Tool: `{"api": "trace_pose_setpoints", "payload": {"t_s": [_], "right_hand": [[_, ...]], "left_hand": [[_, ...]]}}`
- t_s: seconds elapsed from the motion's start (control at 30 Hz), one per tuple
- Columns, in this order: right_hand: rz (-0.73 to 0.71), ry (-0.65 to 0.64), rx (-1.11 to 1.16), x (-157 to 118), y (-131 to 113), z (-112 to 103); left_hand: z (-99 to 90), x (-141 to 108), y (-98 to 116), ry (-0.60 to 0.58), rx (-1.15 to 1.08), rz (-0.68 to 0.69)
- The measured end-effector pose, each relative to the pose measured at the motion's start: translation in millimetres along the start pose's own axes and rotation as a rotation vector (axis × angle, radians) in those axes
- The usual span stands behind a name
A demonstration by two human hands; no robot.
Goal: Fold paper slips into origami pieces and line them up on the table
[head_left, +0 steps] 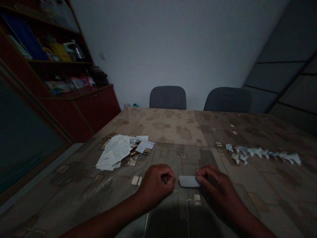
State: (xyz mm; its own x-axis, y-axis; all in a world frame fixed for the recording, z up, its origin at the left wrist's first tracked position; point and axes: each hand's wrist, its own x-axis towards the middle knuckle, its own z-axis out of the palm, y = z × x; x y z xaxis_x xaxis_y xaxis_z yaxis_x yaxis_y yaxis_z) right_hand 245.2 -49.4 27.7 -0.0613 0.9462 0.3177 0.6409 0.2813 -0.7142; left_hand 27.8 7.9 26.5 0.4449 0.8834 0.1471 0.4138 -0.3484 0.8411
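Observation:
A small folded piece of white paper (188, 181) lies level, just above or on the patterned tablecloth in front of me; which of the two, I cannot tell. My right hand (215, 185) pinches its right end between thumb and fingers. Close to the paper's left end, a small gap away, is my left hand (159, 181). Its fingers are curled in against the thumb, and whatever they may hold is too small or hidden to make out.
Loose printed sheets and cards (117, 150) are heaped on the table (170, 129) at the left. Several folded paper shapes (257, 152) stand in a row at the right. Two grey chairs (167, 97) are behind the far edge, and a red-brown cabinet (96, 105) is at the left.

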Motion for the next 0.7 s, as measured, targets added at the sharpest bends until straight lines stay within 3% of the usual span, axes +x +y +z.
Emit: {"api": "trace_pose_setpoints", "payload": {"t_s": [0.1, 0.27, 0.4, 0.7], "right_hand": [[-0.041, 0.039, -0.039, 0.2, 2.9, -6.2], [-0.331, 0.061, -0.151, -3.6, -6.9, -3.8], [-0.456, 0.087, -0.192, -6.1, -10.7, -0.6], [-0.534, 0.125, -0.194, -8.9, -7.6, -4.3]], "left_hand": [[-4.9, 4.0, -4.7, 0.028, -0.091, -0.102], [1.0, 1.7, -4.8, -0.199, -0.414, -0.091], [8.9, -0.4, -5.6, -0.28, -0.543, -0.162], [5.4, -2.1, -1.4, -0.258, -0.675, -0.219]]}}
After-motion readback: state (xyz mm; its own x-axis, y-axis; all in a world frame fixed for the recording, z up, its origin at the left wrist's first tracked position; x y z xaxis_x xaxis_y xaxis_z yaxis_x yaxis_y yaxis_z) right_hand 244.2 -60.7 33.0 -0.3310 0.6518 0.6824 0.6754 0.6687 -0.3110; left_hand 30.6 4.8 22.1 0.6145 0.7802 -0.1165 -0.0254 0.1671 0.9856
